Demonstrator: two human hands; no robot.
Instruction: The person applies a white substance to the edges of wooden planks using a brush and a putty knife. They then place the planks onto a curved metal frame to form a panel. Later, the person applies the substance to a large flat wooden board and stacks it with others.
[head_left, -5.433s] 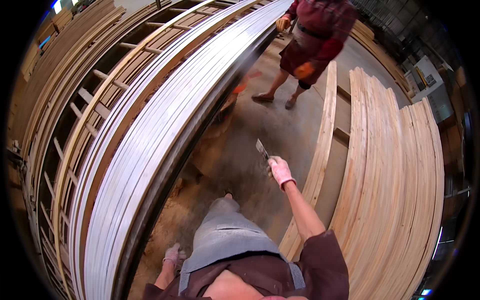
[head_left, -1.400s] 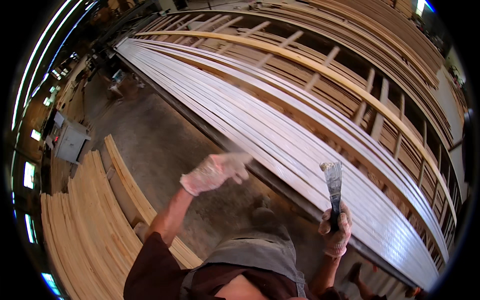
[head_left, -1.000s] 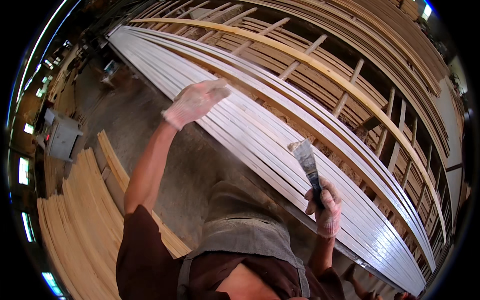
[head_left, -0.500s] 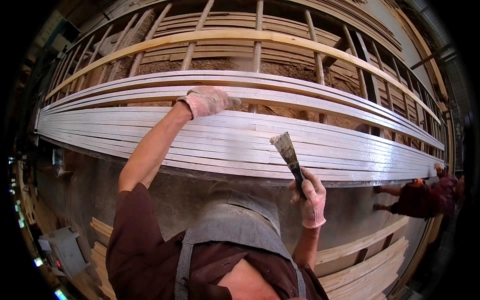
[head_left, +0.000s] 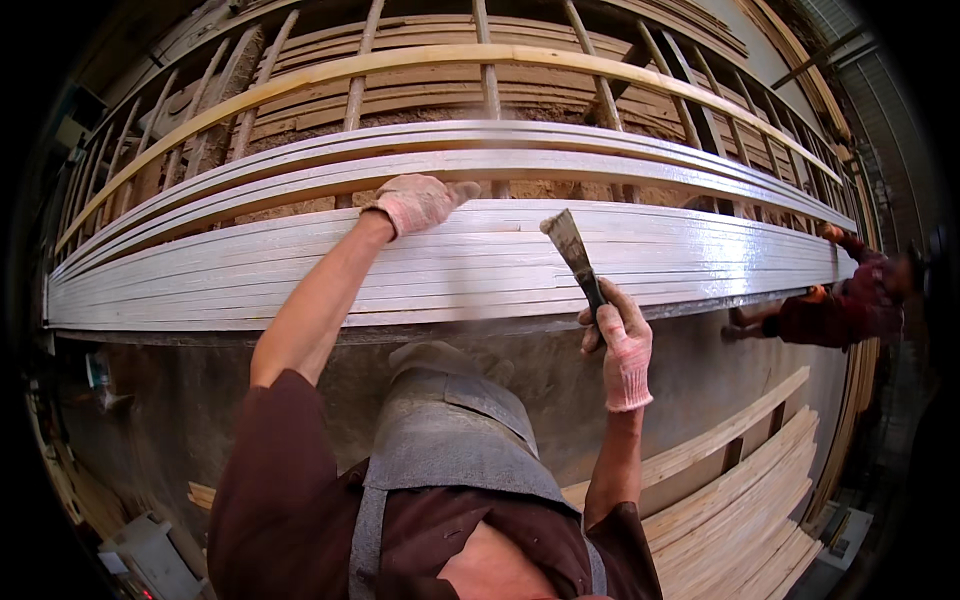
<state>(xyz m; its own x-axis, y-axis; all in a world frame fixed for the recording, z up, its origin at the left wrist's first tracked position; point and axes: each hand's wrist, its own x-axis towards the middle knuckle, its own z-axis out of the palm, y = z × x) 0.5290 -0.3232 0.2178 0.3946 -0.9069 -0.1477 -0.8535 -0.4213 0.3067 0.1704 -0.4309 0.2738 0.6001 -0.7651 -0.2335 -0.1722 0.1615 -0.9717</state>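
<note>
My left hand [head_left: 418, 203], in a pinkish-white work glove, lies across the far edge of a row of white-coated wooden strips [head_left: 480, 250]. One digit stretches to the right along the gap; its other fingers are partly hidden. Closed round the black handle of a putty knife [head_left: 573, 255] is my right hand [head_left: 622, 340], gloved alike. That blade, smeared pale, points up and slightly left over the near part of the strips. Beyond the gap run more coated strips [head_left: 560, 165], set apart from the near row.
A bare wooden strip [head_left: 420, 55] crosses the bars of a rack at the back, with stacked boards [head_left: 420, 90] below. At far right, another person [head_left: 850, 300] stands by the strips' end. Pale planks [head_left: 740, 520] lie at the lower right, a grey box [head_left: 150, 560] at lower left.
The whole view has shifted, so the strips sit higher in it. My left hand has moved nearer me, across the strips. The putty knife stays in my right hand. The other person reaches toward the strips.
</note>
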